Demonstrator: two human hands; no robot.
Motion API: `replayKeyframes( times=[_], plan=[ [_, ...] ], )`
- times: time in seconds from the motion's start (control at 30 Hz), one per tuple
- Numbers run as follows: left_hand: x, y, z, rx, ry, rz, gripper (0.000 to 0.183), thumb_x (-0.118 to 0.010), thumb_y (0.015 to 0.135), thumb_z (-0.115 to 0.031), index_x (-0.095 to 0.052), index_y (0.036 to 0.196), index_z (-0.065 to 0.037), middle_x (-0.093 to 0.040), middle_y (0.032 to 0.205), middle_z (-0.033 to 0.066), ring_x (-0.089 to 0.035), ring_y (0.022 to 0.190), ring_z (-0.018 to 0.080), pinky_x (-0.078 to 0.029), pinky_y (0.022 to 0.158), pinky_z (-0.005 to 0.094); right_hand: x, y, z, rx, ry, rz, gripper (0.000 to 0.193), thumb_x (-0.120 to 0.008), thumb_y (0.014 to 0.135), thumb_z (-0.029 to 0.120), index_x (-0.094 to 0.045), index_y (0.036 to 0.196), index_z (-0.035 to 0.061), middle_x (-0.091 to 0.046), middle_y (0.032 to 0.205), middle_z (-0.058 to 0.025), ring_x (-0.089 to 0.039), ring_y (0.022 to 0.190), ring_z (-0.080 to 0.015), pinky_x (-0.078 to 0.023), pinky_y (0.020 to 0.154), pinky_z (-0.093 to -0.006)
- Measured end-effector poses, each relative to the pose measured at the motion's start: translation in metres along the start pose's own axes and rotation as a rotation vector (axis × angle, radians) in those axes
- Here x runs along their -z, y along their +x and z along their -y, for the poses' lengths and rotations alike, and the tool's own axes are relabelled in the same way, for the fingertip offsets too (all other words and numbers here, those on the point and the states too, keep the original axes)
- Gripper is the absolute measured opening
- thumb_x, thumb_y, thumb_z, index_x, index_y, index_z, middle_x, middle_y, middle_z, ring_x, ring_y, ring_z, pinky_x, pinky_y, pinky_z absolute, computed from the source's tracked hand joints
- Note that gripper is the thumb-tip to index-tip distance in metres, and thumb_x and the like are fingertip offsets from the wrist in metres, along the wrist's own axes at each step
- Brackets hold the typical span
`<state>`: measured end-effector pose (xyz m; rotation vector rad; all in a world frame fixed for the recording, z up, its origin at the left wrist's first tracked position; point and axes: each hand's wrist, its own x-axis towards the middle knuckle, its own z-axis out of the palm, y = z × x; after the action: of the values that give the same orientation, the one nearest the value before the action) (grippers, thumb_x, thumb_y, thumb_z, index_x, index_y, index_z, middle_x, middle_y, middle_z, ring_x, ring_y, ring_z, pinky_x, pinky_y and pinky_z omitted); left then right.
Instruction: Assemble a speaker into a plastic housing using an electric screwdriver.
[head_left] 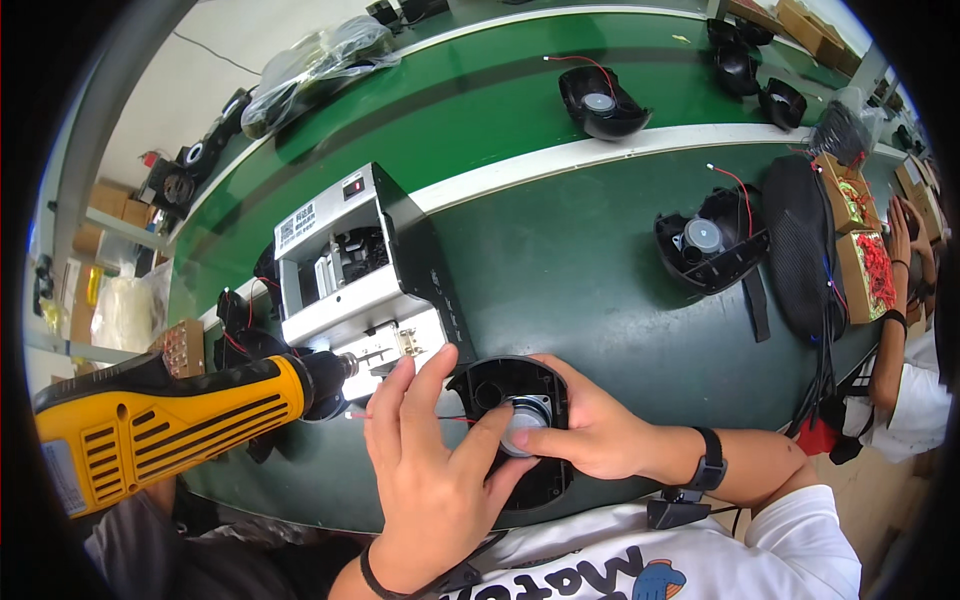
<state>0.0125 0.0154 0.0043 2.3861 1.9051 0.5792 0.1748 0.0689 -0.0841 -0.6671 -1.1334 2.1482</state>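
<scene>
In front of me is a black plastic housing with a round grey speaker inside it. My right hand grips the housing's right side, its thumb lying on the speaker. The index finger and thumb of my left hand pinch at the speaker's left edge, while its other fingers stretch upward. A thin wire with a small white plug runs out to the left behind that hand. Just beyond my left fingertips stands a silver and black screw feeder. A yellow power screwdriver lies across the left, its tip beside the feeder.
Another black housing with a speaker sits right on the green table, near a long black mesh piece and boxes of red wires. One more housing rests on the green belt. A co-worker's hands are at far right.
</scene>
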Motion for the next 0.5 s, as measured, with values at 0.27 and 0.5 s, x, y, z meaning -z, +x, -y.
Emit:
replayKeyframes(
  times=[0.27,0.5],
  plan=[
    [-0.0012,-0.0021,0.0007,0.014,-0.019,0.007,0.046,-0.089,0.049,-0.023,-0.071,0.089,-0.01,-0.048,0.135,0.0212,-0.041,0.126,0.0469,-0.035,0.101,0.0549,-0.0015,-0.0009,-0.001,-0.019,0.051,0.017,0.058,-0.068,0.09,0.012,-0.036,0.135,-0.0023,-0.054,0.12,-0.0101,-0.054,0.109,-0.0139,-0.046,0.095,-0.0299],
    [-0.0002,-0.0016,-0.0034,0.013,0.029,0.027,0.045,-0.089,0.05,-0.02,-0.069,0.089,-0.009,-0.049,0.132,0.0196,-0.04,0.126,0.0468,-0.036,0.101,0.0543,-0.0038,-0.0016,-0.0034,-0.032,0.086,0.007,0.06,-0.07,0.089,0.013,-0.035,0.136,-0.0029,-0.054,0.121,-0.0103,-0.054,0.11,-0.0144,-0.046,0.095,-0.0301]
  ],
)
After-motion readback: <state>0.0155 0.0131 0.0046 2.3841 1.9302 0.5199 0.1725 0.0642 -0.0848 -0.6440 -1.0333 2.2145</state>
